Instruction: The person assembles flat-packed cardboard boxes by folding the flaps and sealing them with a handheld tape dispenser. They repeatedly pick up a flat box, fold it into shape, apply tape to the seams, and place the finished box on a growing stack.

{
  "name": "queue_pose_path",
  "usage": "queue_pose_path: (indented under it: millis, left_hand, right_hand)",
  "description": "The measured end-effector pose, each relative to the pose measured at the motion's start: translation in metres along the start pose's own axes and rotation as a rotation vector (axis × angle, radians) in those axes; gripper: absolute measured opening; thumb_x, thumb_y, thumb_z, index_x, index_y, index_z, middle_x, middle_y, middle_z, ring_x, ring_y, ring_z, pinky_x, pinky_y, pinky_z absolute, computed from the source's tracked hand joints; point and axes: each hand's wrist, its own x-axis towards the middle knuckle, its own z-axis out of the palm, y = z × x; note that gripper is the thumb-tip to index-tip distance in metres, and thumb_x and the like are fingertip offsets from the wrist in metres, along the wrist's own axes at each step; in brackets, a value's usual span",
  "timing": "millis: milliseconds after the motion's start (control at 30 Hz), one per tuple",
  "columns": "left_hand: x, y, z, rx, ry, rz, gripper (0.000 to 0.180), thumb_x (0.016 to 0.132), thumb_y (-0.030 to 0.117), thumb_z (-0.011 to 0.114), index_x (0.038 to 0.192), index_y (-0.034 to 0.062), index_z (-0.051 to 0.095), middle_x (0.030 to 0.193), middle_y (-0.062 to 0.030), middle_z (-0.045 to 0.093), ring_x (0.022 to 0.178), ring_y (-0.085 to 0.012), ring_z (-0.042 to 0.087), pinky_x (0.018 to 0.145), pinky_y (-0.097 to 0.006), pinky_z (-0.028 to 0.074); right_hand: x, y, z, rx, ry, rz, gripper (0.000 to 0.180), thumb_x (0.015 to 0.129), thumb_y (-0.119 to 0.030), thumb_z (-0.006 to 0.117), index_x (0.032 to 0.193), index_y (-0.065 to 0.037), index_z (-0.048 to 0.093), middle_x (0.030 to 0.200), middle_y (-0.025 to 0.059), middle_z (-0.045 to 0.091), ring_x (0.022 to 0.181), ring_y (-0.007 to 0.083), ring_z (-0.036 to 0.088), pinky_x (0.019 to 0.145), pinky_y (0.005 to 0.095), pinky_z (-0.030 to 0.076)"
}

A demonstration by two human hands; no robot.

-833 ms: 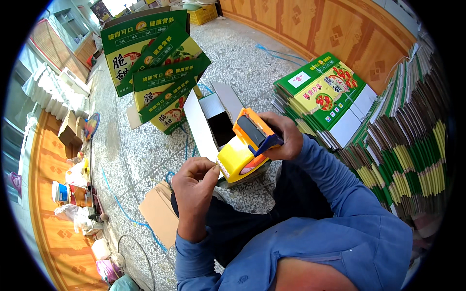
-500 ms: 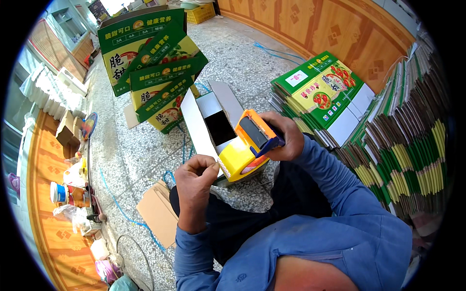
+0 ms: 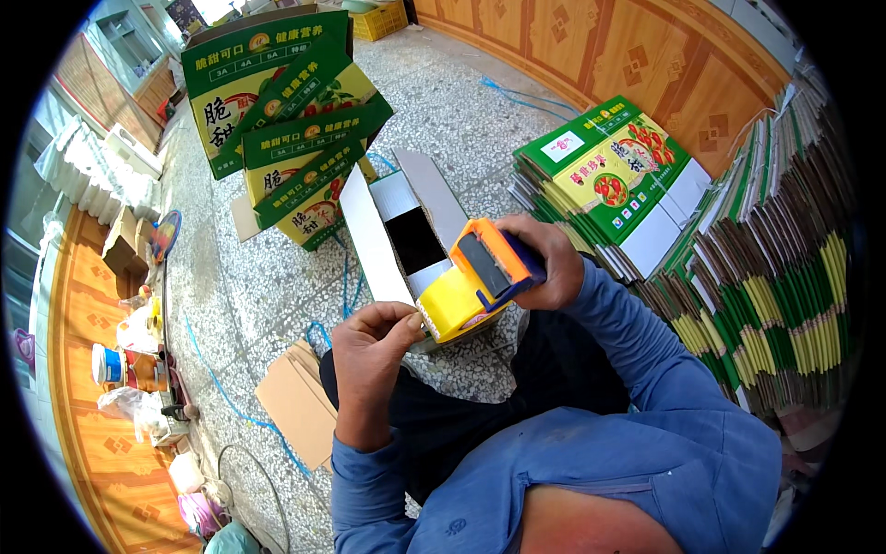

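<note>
Green-printed flat cartons [image 3: 614,180], perhaps bundled

Upper left: pile of assembled green fruit boxes [image 3: 281,111] on the speckled floor [image 3: 461,102]. Right: stack of flat green cartons [image 3: 609,175], beside it bundled flat cartons on edge [image 3: 784,277]. Yellow crate [image 3: 378,18] at top centre. Wood panelling [image 3: 637,65] upper right. Brown cardboard sheet [image 3: 295,406] lower left, blue cord [image 3: 212,388] running near it. Tin and bags [image 3: 125,369] at left edge.
</note>
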Motion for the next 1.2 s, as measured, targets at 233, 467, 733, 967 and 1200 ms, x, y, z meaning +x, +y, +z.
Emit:
queue_pose_path:
  millis: [233,467,733,967,1200]
  left_hand:
    - [0.003,0.008,-0.009,0.134,-0.045,-0.033,0.012,0.082,0.004,0.067,0.085,-0.0073,0.067,0.072,-0.0072,0.066,0.063,-0.0099,0.062,0.060,-0.021,0.049]
    - [0.005,-0.008,-0.008,0.088,0.010,-0.046,0.009,0.080,0.002,0.064,0.081,-0.0067,0.065,0.070,-0.0056,0.064,0.060,-0.0096,0.060,0.057,-0.021,0.048]
    - [0.002,-0.022,-0.010,-0.166,-0.007,-0.043,0.010,0.081,0.003,0.064,0.083,-0.0068,0.065,0.073,-0.0080,0.065,0.060,-0.0113,0.060,0.060,-0.023,0.049]
    - [0.001,-0.021,-0.002,-0.307,-0.071,-0.040,0.024,0.083,0.006,0.068,0.103,-0.0066,0.063,0.093,-0.0102,0.068,0.086,-0.0155,0.063,0.083,-0.028,0.049]
    - [-0.006,-0.032,0.004,-0.628,-0.223,-0.253,0.031,0.081,0.008,0.069,0.107,-0.0064,0.060,0.099,-0.0121,0.067,0.091,-0.0187,0.064,0.087,-0.030,0.049]
  right_hand:
    - [0.006,-0.005,-0.001,-0.063,-0.045,-0.089,0.069,0.056,-0.011,0.078,0.119,0.002,0.052,0.108,0.0210,0.061,0.096,0.0362,0.064,0.084,0.0372,0.051]
    - [0.001,-0.003,0.006,-0.054,-0.025,-0.104,0.066,0.057,-0.010,0.076,0.117,0.003,0.052,0.106,0.0207,0.061,0.094,0.0363,0.064,0.083,0.0374,0.051]
    - [-0.010,-0.001,0.009,0.029,-0.013,-0.022,0.067,0.061,-0.008,0.075,0.122,0.003,0.050,0.109,0.0187,0.062,0.097,0.0305,0.065,0.086,0.0355,0.050]
    - [-0.020,0.005,0.015,0.507,0.013,0.295,0.071,0.060,-0.003,0.072,0.127,0.002,0.049,0.112,0.0105,0.061,0.102,0.0185,0.060,0.094,0.0320,0.045]
    - [-0.039,0.024,0.046,1.025,0.007,0.459,0.066,0.059,0.001,0.068,0.123,0.003,0.053,0.112,0.0103,0.064,0.104,0.0218,0.062,0.097,0.0347,0.045]
